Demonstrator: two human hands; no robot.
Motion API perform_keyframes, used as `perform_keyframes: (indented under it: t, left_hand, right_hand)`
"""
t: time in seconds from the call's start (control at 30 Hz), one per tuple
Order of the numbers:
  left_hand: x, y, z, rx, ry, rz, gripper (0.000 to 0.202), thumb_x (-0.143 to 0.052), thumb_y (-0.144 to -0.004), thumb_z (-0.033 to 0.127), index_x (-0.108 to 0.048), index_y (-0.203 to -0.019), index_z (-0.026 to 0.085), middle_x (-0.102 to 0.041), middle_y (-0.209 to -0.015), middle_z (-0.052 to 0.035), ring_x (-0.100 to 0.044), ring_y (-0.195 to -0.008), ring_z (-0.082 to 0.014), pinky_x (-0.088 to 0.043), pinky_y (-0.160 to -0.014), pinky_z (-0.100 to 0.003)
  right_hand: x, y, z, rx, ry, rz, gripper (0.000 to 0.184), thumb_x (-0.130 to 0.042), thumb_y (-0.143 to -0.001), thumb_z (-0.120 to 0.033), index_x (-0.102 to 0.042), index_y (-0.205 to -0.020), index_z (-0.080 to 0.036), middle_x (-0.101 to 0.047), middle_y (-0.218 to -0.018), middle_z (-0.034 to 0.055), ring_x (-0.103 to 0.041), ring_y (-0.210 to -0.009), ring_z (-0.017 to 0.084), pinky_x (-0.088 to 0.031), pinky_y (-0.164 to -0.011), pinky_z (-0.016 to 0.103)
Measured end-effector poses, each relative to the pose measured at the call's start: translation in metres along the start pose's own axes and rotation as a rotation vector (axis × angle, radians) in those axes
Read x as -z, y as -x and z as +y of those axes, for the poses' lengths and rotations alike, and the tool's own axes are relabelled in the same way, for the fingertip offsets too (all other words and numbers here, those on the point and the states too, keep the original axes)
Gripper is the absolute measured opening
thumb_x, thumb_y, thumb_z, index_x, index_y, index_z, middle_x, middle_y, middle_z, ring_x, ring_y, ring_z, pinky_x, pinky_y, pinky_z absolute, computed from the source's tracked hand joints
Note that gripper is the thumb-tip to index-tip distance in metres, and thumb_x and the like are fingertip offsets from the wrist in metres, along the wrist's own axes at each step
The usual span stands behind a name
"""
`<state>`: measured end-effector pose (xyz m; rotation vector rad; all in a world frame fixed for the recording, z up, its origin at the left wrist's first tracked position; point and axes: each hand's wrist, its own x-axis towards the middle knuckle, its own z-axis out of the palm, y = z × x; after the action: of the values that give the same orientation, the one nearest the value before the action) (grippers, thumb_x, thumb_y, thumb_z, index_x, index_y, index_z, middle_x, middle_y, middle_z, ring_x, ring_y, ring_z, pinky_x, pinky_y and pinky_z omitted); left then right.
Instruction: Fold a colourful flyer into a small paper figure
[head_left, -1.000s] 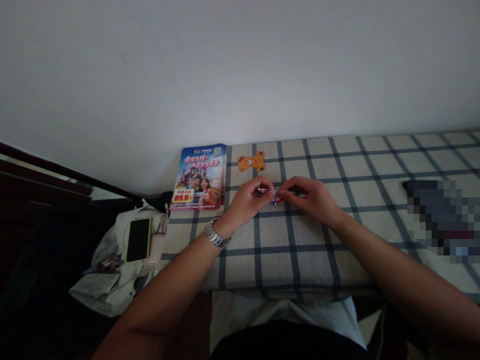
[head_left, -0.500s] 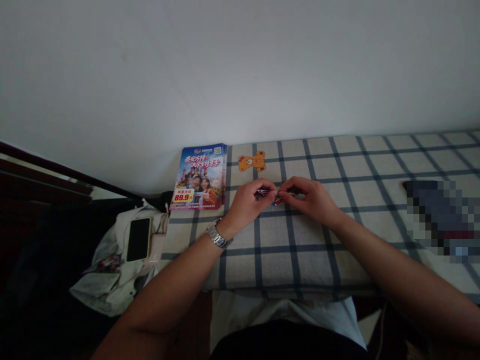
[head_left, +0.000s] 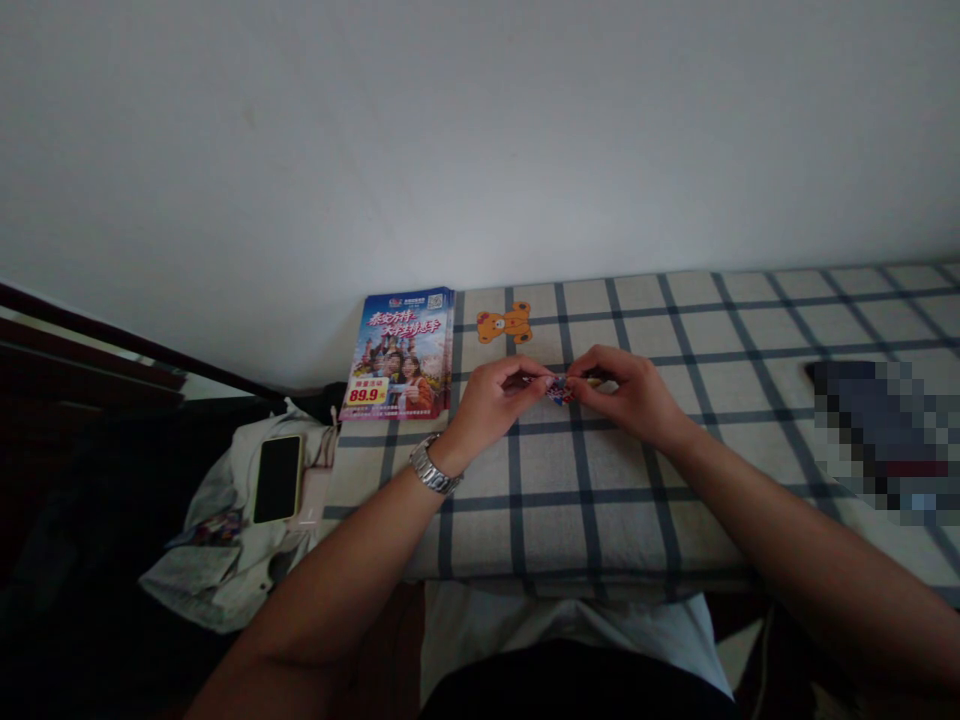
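Note:
A small piece of colourful printed paper (head_left: 559, 391), apparently folded, is pinched between my two hands above the checked cloth. My left hand (head_left: 496, 402), with a metal watch (head_left: 433, 468) on its wrist, grips the paper's left side between thumb and fingertips. On the other side, my right hand (head_left: 628, 392) has thumb and fingers closed on it. Most of the paper is hidden by my fingers, so its full shape does not show. Left of my hands lies a stack of printed flyers (head_left: 397, 355), and an orange teddy bear figure (head_left: 504, 324) is just behind them.
A blue-and-beige checked tablecloth (head_left: 525, 540) covers the table, which meets a pale wall (head_left: 480, 150). A dark, partly blurred object (head_left: 870, 420) lies at the right. Below left, a phone (head_left: 277, 480) rests on light fabric (head_left: 217, 590).
My fingertips have moved slightly apart along the paper, and more of its printed surface shows between them. The right hand has shifted a little to the right.

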<state>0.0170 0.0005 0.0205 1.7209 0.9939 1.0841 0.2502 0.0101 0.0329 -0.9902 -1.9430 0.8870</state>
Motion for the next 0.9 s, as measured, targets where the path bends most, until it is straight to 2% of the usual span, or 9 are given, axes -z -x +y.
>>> perform_keyframes:
  t: [0.2,0.33,0.57,0.8,0.9]
  left_hand:
    - [-0.0005,0.0006,0.0020,-0.021,-0.032,0.049,0.018,-0.076,-0.098,0.038,-0.079,-0.099,0.020,-0.080,-0.092,-0.0041,-0.075,-0.082,-0.0151,-0.059,-0.073,-0.024]
    - [-0.0016,0.0001,0.0020,-0.003,-0.008,0.033,0.018,-0.076,-0.097,0.038,-0.079,-0.098,0.020,-0.081,-0.092,-0.0042,-0.076,-0.082,-0.0152,-0.060,-0.074,-0.024]
    - [-0.0009,-0.0003,0.0022,0.046,0.070,0.037,0.027,-0.078,-0.095,0.043,-0.079,-0.108,0.020,-0.082,-0.102,-0.0072,-0.077,-0.090,-0.0177,-0.063,-0.083,-0.029]
    - [0.0026,-0.0010,0.0048,0.026,0.032,0.049,0.029,-0.074,-0.098,0.048,-0.077,-0.096,0.019,-0.079,-0.089,-0.0047,-0.074,-0.081,-0.0151,-0.059,-0.073,-0.025]
    - [0.0043,-0.0019,0.0047,0.012,0.003,0.074,0.029,-0.073,-0.098,0.048,-0.076,-0.094,0.019,-0.078,-0.088,-0.0040,-0.073,-0.080,-0.0149,-0.057,-0.072,-0.024]
  right_hand:
    - [-0.0021,-0.0002,-0.0027,-0.004,-0.032,-0.017,0.011,-0.070,-0.098,-0.035,-0.072,-0.100,-0.024,-0.076,-0.094,0.0032,-0.072,-0.085,0.020,-0.057,-0.075,0.032]
    - [-0.0037,-0.0003,-0.0033,0.008,-0.014,-0.014,0.012,-0.068,-0.100,-0.036,-0.071,-0.099,-0.024,-0.076,-0.093,0.0034,-0.073,-0.086,0.021,-0.057,-0.075,0.032]
    - [0.0008,-0.0013,0.0022,0.015,0.018,0.028,0.011,-0.067,-0.102,-0.035,-0.070,-0.099,-0.025,-0.074,-0.093,0.0033,-0.073,-0.084,0.021,-0.058,-0.074,0.034]
    - [0.0012,-0.0022,0.0034,-0.031,-0.029,0.067,0.019,-0.070,-0.099,-0.043,-0.072,-0.096,-0.025,-0.077,-0.093,0.0045,-0.075,-0.084,0.022,-0.062,-0.075,0.036]
    - [0.0012,-0.0029,0.0022,-0.075,-0.035,0.097,0.023,-0.074,-0.096,-0.046,-0.076,-0.102,-0.024,-0.080,-0.099,0.0056,-0.076,-0.086,0.022,-0.064,-0.077,0.036]
